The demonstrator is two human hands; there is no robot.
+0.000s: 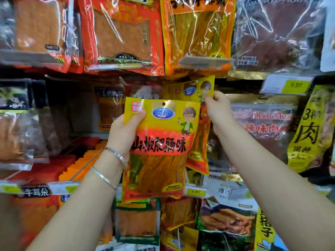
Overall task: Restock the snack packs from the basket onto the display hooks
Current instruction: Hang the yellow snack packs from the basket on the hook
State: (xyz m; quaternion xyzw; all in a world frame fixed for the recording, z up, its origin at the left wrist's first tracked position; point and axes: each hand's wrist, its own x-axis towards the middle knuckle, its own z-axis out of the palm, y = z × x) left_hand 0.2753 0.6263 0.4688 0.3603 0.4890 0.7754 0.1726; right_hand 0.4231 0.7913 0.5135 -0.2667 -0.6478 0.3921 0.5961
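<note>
We're gripping one snack pack (159, 145) w/ the L hand (125, 131), ctr of the frame. Fingers are curling behind its upper left corner & the thumb is pressing on the front, so the hand is clamping on that corner. The pack is hanging upright from that grip, front facing us, w/ its hang hole (164, 103) showing at the top edge. Two bracelets (116, 156) are sitting on the L wrist.

The R hand (217, 109), just right of ctr, is pinching the upper right corner of the hanging packs (192, 87). They're the same yellow type, right behind & slightly above the one we're holding. Thumb & forefinger are closing on that corner, w/ the other fingers curling in below. The held pack is overlapping the lower part of those packs; we can't tell if they're touching. Whatever is carrying them is hidden.

Across the top of the frame, big red packs (119, 33) are hanging in a row. At the right edge a big yellow bag (308, 131) is hanging. Below ctr a yellow price tag (194, 192) is sitting on the shelf rail.
</note>
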